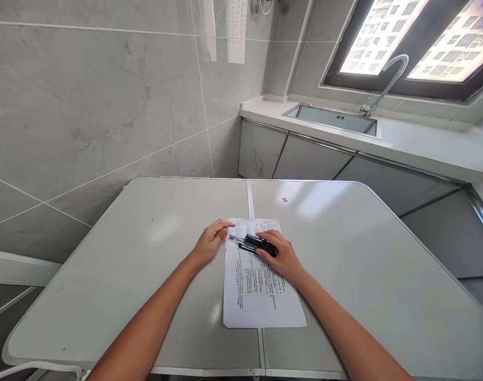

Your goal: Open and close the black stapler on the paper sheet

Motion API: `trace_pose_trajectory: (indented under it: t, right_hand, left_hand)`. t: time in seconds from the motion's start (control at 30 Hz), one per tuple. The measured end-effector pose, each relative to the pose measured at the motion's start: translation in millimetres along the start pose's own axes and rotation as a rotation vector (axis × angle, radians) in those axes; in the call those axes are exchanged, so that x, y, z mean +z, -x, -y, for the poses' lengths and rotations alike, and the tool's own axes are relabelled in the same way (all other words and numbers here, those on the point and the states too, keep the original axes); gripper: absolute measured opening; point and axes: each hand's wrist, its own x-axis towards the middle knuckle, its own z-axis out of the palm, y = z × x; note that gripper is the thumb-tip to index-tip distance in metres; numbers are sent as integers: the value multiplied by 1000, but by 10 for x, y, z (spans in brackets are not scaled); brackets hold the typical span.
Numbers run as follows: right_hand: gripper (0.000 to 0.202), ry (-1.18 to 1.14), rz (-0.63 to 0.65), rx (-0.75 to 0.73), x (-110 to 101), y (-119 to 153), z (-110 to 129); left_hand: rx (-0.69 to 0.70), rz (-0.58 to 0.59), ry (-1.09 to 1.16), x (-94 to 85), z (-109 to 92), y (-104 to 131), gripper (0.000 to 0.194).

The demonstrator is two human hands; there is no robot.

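Printed paper (261, 312) lies on the table across its middle seam, its lines of text running toward me. My right hand (279, 253) is wrapped round a black stapler (261, 244), which rests over the upper part of the paper. The stapler's metal arm (236, 239) points left, toward my left hand (214, 239). That left hand is at the paper's upper left edge, its fingers pinched together; what lies between its fingertips is too small to make out.
The pale folding table (178, 307) has a raised rim. Two small dark bits (285, 200) lie beyond the paper. Behind stand a white counter (416, 143) with a sink (332, 119) and a tap (388, 84), and a grey tiled wall at left.
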Motion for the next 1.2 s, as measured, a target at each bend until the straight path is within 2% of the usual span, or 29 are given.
trace_pose_trajectory:
  t: [0.13,0.2,0.3,0.4,0.53,0.7,0.87,1.03,1.2]
  right_hand:
    - [31,7,35,-2,25,7,4]
    - [28,8,39,9,31,12,14]
    - [21,9,46,13,36,15,24]
    - [19,17,46,7,39,15,26]
    - [17,28,47,10,38,15,29]
    - [16,28,72,33,28,17,34]
    - [18,28,81,50,29,24,25]
    - [19,12,55,32,12,38,0]
    - [21,-95,35,-63,-100,46,16]
  left_hand:
    - [40,-116,-178,39,31,3,23]
    - [98,-78,-280,86,50,-8,17]
    - [169,35,-391,150,72,-33,18]
    - [155,129,-442,185,94,-49,20]
    - [145,152,-436,183,130,-48,20]
    - [180,140,-464,119,175,-42,20]
    - [257,194,-435,-56,209,-30,25]
    - [311,212,-446,-210,236,-25,19]
    - [443,224,-375,-167,128,-23,15]
